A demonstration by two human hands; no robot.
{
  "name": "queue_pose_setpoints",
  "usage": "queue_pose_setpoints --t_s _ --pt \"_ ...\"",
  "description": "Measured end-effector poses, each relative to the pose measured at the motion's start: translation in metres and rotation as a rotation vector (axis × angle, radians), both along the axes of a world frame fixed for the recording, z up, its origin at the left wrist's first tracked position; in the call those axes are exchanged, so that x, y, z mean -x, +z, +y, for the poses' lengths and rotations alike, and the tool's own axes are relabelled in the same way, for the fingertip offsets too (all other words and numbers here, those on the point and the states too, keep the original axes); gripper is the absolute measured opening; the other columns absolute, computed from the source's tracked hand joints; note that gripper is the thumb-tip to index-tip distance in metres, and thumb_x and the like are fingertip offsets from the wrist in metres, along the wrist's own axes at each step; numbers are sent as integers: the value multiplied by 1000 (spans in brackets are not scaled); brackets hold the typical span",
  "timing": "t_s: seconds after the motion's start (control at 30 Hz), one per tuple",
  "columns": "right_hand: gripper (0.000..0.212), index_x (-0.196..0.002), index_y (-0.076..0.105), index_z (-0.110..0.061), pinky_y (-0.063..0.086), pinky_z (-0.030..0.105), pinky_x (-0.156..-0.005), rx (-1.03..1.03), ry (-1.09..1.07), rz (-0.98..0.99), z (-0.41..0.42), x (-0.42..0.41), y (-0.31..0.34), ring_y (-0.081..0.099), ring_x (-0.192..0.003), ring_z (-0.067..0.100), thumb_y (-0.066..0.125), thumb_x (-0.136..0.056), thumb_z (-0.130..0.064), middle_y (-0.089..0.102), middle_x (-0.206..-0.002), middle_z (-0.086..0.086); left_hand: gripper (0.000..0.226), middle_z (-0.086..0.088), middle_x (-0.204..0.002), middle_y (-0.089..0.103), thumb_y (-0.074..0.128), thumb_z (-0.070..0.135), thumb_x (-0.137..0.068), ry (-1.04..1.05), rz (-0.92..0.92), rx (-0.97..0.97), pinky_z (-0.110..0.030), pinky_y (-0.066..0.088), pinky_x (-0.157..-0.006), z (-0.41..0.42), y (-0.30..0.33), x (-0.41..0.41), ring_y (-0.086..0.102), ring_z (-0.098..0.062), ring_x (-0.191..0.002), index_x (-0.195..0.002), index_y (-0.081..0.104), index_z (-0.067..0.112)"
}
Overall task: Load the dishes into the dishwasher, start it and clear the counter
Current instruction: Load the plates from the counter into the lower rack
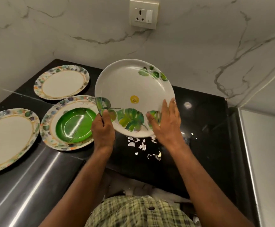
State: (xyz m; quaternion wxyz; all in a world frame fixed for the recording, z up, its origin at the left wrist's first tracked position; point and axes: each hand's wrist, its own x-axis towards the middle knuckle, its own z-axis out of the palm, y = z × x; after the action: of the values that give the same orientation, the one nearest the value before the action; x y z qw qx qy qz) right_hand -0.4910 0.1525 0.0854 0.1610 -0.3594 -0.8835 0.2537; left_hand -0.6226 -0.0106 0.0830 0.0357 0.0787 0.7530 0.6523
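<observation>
A white plate with green leaf prints and a yellow spot (130, 89) is tilted up above the black counter (199, 122). My left hand (103, 128) grips its lower left rim, thumb on the face. My right hand (164, 122) lies flat with straight fingers against its lower right rim. White scraps (140, 143) lie on the counter under the plate. To the left a green bowl (75, 125) sits in a floral-rimmed plate (51, 128).
Two more floral-rimmed plates lie on the counter, one at the back left (61, 81) and one at the far left edge (7, 138). A marble wall with a socket (143, 13) stands behind. A steel surface (31, 185) runs along the front left.
</observation>
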Motion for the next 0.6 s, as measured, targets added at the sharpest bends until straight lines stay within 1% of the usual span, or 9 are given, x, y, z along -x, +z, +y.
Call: queue_pose_setpoints --t_s 0.07,0.17,0.23,0.27,0.33,0.37,0.43,0.53,0.6 --pt "97 -166 2 -19 1 52 -129 -76 -55 55 10 -10 6 -11 -159 26 42 -97 -73 -12 -173 12 42 3 -68 63 49 36 -110 -37 -47 -43 -32 44 -58 6 8 3 56 -14 -62 -75 63 19" --pt "105 -166 1 -17 2 50 -124 -158 -176 133 21 -25 23 -6 -159 30 57 -94 -69 -8 -173 14 37 7 -72 73 49 36 -111 -196 -146 -122 -26 53 -59 15 23 10 67 -8 -65 -84 70 20" --pt "110 -165 2 -16 15 50 -124 -100 -313 218 32 -36 32 9 -158 35 64 -91 -67 2 -172 17 37 3 -80 78 49 38 -110 -347 -181 -122 -30 59 -63 22 33 13 73 -13 -72 -91 72 17" --pt "107 -165 8 -15 25 50 -122 -52 -376 249 39 -43 36 22 -154 35 65 -90 -67 16 -169 18 38 -2 -84 78 49 40 -110 -411 -186 -122 -36 61 -66 25 36 13 73 -19 -75 -92 73 16" --pt "79 -152 40 -16 49 46 -104 31 -477 270 53 -60 38 55 -131 35 63 -94 -63 57 -141 13 40 -13 -88 75 50 43 -109 -488 -151 -124 -48 60 -73 32 40 12 70 -28 -78 -90 73 16" --pt "56 -133 57 -16 52 41 -90 80 -521 309 57 -67 36 64 -115 34 60 -97 -59 67 -118 8 41 -18 -88 73 51 42 -108 -505 -146 -136 -52 59 -74 35 42 11 67 -30 -78 -88 73 14" --pt "35 -101 64 -16 49 34 -75 187 -627 437 58 -80 27 67 -95 33 53 -104 -48 66 -92 3 37 -17 -86 71 56 38 -106 -529 -195 -214 -52 59 -73 43 43 6 66 -30 -76 -91 73 9" --pt "32 -103 63 -15 46 30 -72 296 -800 543 45 -86 11 67 -92 29 48 -108 -42 66 -96 6 24 -7 -90 75 63 31 -104 -600 -260 -276 -41 62 -69 50 36 -8 74 -22 -79 -106 69 9" --pt "31 -106 62 -15 49 29 -68 401 -895 637 35 -85 6 68 -92 26 45 -109 -41 68 -99 6 28 -10 -105 77 66 29 -103 -660 -281 -269 -45 63 -79 51 23 -22 77 -28 -96 -122 65 8"
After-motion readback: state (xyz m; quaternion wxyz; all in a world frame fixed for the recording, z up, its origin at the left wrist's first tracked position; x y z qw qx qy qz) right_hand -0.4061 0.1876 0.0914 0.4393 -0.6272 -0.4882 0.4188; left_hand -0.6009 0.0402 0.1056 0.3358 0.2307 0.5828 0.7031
